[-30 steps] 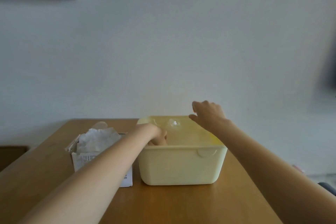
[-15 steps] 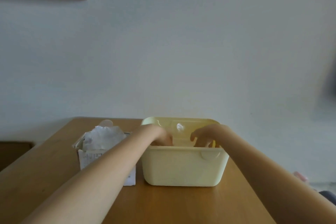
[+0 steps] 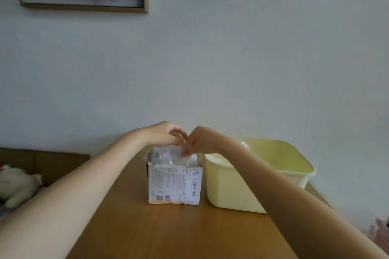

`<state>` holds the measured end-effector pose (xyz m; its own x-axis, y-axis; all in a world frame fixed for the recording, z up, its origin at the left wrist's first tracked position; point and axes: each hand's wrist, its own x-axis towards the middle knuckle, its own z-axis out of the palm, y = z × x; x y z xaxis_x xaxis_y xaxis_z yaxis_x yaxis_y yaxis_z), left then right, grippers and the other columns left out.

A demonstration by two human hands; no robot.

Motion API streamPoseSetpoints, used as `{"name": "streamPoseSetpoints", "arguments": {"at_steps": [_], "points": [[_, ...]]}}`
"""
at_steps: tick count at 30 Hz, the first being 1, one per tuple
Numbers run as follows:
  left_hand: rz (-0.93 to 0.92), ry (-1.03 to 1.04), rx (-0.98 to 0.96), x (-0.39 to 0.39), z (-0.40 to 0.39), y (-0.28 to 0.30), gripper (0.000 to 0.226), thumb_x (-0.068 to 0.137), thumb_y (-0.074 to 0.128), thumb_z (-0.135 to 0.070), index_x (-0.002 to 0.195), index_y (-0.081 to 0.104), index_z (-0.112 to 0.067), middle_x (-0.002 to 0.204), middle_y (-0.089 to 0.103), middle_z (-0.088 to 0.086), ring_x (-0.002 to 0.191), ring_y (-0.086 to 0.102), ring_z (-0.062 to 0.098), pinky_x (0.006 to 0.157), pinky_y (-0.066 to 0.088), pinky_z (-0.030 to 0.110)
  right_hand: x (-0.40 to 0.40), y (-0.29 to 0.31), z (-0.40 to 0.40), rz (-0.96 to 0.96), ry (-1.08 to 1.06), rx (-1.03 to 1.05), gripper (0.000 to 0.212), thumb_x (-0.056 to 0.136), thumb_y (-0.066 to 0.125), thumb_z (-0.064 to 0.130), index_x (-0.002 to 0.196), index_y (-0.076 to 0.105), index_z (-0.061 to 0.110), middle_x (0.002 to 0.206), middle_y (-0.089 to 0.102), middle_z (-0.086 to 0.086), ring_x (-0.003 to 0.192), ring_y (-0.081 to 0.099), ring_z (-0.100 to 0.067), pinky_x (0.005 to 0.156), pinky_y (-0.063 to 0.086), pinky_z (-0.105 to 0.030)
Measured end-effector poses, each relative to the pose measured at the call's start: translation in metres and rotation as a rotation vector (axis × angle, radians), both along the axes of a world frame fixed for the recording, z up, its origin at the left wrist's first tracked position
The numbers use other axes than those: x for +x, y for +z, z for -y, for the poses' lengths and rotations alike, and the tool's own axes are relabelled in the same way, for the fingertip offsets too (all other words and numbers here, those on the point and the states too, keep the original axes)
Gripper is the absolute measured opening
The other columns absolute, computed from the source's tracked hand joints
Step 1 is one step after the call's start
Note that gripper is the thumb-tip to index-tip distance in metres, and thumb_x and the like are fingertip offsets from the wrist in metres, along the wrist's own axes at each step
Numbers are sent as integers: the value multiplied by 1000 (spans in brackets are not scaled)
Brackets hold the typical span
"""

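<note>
— Cardboard, that white box (image 3: 174,183), standing upright on the table (image 3: 168,233). Its top is torn open and crumpled clear plastic (image 3: 166,156) bulges out of it. Printed text covers the near face, and the bottom edge looks frayed.

— And the hands?

— Both are right above the box. The left grip (image 3: 166,134) has its fingers curled, pinching the plastic at the top. The right grip (image 3: 200,141) pinches the same bunch just beside it, fingertips nearly touching the other's.

— So they're pulling one piece out?

— That's my guess. To do it well I'd pinch only the topmost layer, not the whole wad, and draw it straight up. The box looks light, so one grip should drop to hold its rim down, or it may lift with the plastic.

— Anything in the way?

— The yellow tub (image 3: 227,187) sits just right of the box, almost touching it. Pull upward rather than sideways and it won't get knocked. Thin film like that probably clings, so go slowly and let the next layer settle inside.
</note>
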<state>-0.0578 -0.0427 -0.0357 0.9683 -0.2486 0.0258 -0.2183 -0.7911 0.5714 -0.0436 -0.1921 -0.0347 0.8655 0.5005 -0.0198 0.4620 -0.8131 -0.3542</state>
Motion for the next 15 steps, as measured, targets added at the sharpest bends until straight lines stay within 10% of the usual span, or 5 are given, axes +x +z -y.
{"name": "streamPoseSetpoints", "arguments": {"at_steps": [5, 10, 15], "points": [[71, 1, -90, 0, -13, 0, 24, 78, 72, -12, 99, 63, -20, 100, 66, 0, 92, 58, 9, 83, 44, 20, 0, 6, 2, -168, -24, 610, 18, 87, 61, 8, 69, 59, 5, 71, 53, -8, 62, 47, -15, 59, 37, -23], [86, 30, -168, -3, -18, -8, 5, 85, 66, -11, 82, 66, -15, 83, 64, -5, 81, 57, 7, 72, 42, 13, -4, 7, 3, -411, -7, 1011, 6, 97, 43, 9, 95, 47, 5, 85, 66, -14, 78, 62, -23, 77, 52, -32], [55, 76, -138, -4, -22, -14, 11, 86, 63, -8, 75, 63, -10, 71, 61, 1, 57, 57, 2, 59, 42, 13, 3, 16, 5, -293, -148, 1369, 11, 99, 37, 3, 89, 40, 5, 51, 63, -7, 43, 60, -15, 45, 49, -20]]}}
